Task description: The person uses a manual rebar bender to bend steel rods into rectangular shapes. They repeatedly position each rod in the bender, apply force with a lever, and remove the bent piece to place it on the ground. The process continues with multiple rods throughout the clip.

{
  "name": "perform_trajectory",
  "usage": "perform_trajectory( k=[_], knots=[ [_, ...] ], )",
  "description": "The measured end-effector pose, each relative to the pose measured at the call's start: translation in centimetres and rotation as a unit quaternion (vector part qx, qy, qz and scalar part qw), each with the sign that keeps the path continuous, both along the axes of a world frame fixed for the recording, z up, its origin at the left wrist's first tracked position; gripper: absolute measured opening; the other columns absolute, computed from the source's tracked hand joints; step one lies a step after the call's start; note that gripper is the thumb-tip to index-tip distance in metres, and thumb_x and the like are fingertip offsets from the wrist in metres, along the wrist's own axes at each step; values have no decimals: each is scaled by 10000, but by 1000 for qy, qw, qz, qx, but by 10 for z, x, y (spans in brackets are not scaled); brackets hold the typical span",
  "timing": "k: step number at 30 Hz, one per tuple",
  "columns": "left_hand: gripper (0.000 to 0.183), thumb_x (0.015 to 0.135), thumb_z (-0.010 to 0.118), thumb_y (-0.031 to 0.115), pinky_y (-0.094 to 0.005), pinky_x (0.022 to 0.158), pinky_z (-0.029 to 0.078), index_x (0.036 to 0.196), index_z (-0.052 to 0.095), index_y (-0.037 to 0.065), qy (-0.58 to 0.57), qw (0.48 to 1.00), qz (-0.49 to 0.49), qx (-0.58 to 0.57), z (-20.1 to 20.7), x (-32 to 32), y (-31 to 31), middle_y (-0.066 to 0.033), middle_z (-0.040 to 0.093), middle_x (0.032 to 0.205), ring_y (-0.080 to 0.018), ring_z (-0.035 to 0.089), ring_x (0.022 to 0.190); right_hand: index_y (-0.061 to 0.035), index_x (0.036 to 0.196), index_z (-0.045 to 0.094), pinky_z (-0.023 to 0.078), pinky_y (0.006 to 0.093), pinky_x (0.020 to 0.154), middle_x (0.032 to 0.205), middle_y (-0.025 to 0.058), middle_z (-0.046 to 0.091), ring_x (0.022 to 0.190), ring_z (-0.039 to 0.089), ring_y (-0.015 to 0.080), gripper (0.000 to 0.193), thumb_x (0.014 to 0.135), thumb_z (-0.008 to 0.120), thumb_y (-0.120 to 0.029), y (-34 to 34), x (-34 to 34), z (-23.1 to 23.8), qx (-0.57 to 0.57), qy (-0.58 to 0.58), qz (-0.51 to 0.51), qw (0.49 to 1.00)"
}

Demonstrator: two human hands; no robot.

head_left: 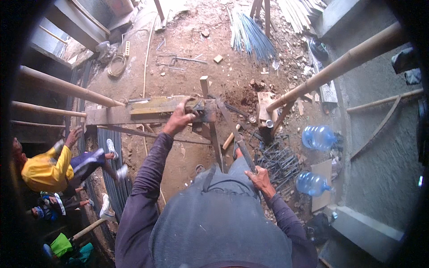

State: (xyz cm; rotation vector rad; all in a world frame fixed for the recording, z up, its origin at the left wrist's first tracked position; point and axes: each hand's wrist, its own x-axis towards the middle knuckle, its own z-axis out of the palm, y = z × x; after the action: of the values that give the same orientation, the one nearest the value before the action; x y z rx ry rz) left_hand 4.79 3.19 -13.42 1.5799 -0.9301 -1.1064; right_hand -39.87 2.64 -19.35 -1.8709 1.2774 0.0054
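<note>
Mostly bare brown ground in here, littered with stones and wood scraps, with a rough grey wall along the right side. A thick pole slants across in front of that wall, its low end by a wood block.

The worktop is just a narrow timber running crosswise in front of the person. Off to the left there's a co-worker in a yellow top, legs stretched out toward some dark rods on the ground. Another bunch of rods, bluish ones, is fanned out at the far side.

The lever, a long dark bar, slopes from the worktop's right end back to the person's right side. A yellowish board lies lengthwise on the worktop, and a tangle of bent bars sits on the ground right of the lever. Two clear blue bottles lie over by the wall.

Left hand is at the board's right end, fingers curled; honestly can't tell if they're pinching anything. Right hand is wrapped around the lever's near end. Smallest bit: a little can near the pole's foot.
</note>
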Motion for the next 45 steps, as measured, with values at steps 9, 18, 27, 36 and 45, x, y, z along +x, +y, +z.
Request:
perform_trajectory(
  k=[9,18,27,36,45],
  knots=[
    [233,901,654,217,-425,809,529,965,733,7,-288,953,53,74,-103,-104,56,-195,700,998,-361,676,896,18,827,628,430,332,551,653,65,584,611,499,117,400,834,803,-341,-9,29,25,39,-76,-65,994],
    [249,878,632,178,-460,886,528,1060,713,28,-292,943,78,137,-176,-132,-1,-208,698,1065,-371,671,1013,-9,830,656,445,308,553,668,25,619,617,549,104,332,852,781,-315,-53,63,5,101,-143,-94,980],
    [182,964,581,109,-327,670,566,1041,641,-45,-46,948,314,7,-96,-112,-70,-137,697,911,-205,710,740,2,907,661,478,352,581,708,75,654,647,595,119,307,877,739,-294,-145,119,12,50,-92,-17,994],
    [128,1000,591,115,-327,663,604,1041,539,6,116,868,473,-94,-32,-121,-46,-71,624,880,-200,708,759,4,952,656,512,355,633,769,114,696,706,674,185,318,893,729,-299,-178,168,31,36,-166,77,982],
    [210,980,614,90,-308,754,587,1118,537,-48,287,845,440,-98,-46,-78,-23,-103,672,931,-208,714,823,-36,977,672,505,308,636,840,48,705,737,647,116,260,911,729,-281,-84,228,29,82,-203,-7,976]
  ],
)
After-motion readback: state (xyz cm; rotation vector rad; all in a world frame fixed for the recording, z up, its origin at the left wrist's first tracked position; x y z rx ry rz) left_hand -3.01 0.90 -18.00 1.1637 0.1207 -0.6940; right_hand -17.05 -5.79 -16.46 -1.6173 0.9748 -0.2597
